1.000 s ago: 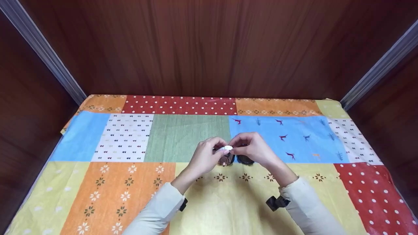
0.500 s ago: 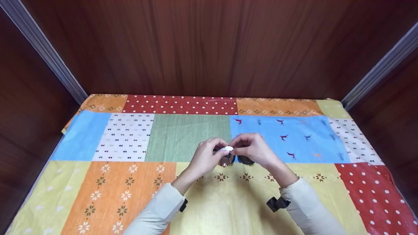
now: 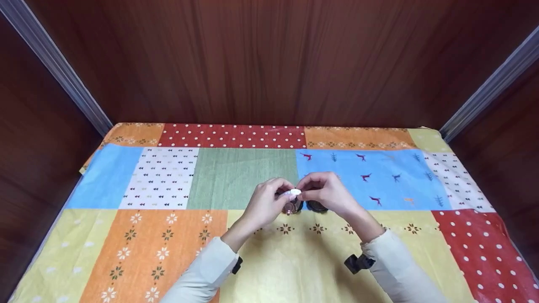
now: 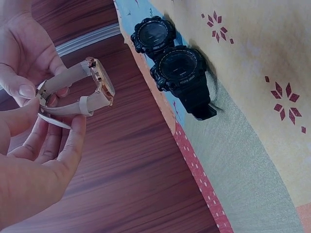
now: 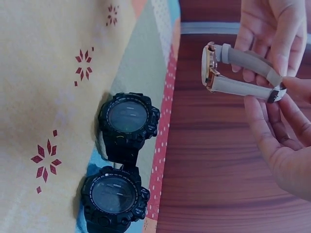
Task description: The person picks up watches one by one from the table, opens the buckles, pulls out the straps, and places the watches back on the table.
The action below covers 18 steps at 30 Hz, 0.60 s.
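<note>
Both hands hold up a wristwatch (image 4: 103, 82) with a rose-gold case and pale strap, its strap bent into a loop. My left hand (image 3: 263, 204) pinches the strap (image 4: 73, 108) close to the buckle, thumb and fingers on either side. At the buckle (image 5: 277, 93), my right hand (image 3: 330, 194) pinches with thumb and fingers, meeting the left fingertips. In the wrist views the watch case hangs out away from the fingers. The exact fit of strap end and buckle is partly hidden by the fingers.
Two black digital watches, one (image 5: 127, 116) beside the other (image 5: 114, 194), lie on the patchwork tablecloth (image 3: 244, 168) just below the hands. A dark wood-grain panel (image 3: 269, 63) rises behind the table, with more panels at both sides.
</note>
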Available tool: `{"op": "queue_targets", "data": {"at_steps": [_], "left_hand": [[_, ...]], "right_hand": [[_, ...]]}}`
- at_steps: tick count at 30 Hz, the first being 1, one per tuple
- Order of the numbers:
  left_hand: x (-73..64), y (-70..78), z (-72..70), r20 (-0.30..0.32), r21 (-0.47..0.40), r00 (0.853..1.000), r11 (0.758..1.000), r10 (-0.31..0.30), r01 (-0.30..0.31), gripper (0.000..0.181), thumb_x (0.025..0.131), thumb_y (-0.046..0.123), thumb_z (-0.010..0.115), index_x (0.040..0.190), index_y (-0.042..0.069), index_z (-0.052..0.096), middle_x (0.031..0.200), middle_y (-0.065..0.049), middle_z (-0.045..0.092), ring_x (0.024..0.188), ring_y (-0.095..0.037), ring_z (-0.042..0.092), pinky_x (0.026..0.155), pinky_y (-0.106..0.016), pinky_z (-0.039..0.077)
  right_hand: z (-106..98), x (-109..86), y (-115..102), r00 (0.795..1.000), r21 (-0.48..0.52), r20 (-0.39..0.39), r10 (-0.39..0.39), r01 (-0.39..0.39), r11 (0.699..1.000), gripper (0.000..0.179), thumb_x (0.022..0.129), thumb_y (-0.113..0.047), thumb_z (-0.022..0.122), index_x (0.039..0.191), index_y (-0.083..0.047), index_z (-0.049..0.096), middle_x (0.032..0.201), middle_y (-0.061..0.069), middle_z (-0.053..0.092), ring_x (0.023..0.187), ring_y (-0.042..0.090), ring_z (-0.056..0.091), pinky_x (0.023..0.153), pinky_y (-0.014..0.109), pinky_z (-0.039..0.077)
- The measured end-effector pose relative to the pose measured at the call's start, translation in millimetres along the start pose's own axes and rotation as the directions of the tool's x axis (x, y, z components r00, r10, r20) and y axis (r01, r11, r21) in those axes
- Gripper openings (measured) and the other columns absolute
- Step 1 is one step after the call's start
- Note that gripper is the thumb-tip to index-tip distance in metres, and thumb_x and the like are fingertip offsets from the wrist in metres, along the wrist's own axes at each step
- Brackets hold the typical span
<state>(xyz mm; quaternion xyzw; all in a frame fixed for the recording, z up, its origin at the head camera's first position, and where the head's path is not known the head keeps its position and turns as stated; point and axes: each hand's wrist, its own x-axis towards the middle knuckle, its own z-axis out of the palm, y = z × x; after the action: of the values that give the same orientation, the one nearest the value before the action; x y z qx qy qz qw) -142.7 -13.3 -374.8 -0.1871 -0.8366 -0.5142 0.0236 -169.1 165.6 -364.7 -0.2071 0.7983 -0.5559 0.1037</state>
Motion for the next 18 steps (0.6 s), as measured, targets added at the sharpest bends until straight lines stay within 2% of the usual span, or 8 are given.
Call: {"op": "queue_targets", "data": {"at_steps": [7, 18], "left_hand": [[0.4, 0.1, 0.6, -0.007, 0.005, 1.0, 1.0, -0.002, 0.002, 0.006, 0.087, 0.007, 0.06, 0.09, 0.003, 0.064, 0.09, -0.006, 0.061, 0.084, -0.018, 0.06, 0.073, -0.023, 0.049], [-0.5, 2.3, 1.5, -0.039, 0.034, 0.999, 0.999, 0.012, -0.011, 0.006, 0.086, 0.008, 0.061, 0.088, 0.003, 0.065, 0.086, -0.004, 0.061, 0.08, -0.016, 0.059, 0.069, -0.023, 0.048]], "right_hand": [[-2.0, -1.4, -2.1, 1.0, 0.023, 0.005, 0.0, 0.0, 1.0, 0.013, 0.075, 0.004, 0.067, 0.088, 0.007, 0.065, 0.078, 0.016, 0.064, 0.069, 0.013, 0.059, 0.064, 0.025, 0.049], [-1.5, -0.7, -2.7, 0.999, -0.061, 0.037, -0.009, 0.011, 0.998, 0.012, 0.078, 0.002, 0.064, 0.089, 0.004, 0.065, 0.08, 0.012, 0.065, 0.074, 0.017, 0.059, 0.067, 0.026, 0.049]]}}
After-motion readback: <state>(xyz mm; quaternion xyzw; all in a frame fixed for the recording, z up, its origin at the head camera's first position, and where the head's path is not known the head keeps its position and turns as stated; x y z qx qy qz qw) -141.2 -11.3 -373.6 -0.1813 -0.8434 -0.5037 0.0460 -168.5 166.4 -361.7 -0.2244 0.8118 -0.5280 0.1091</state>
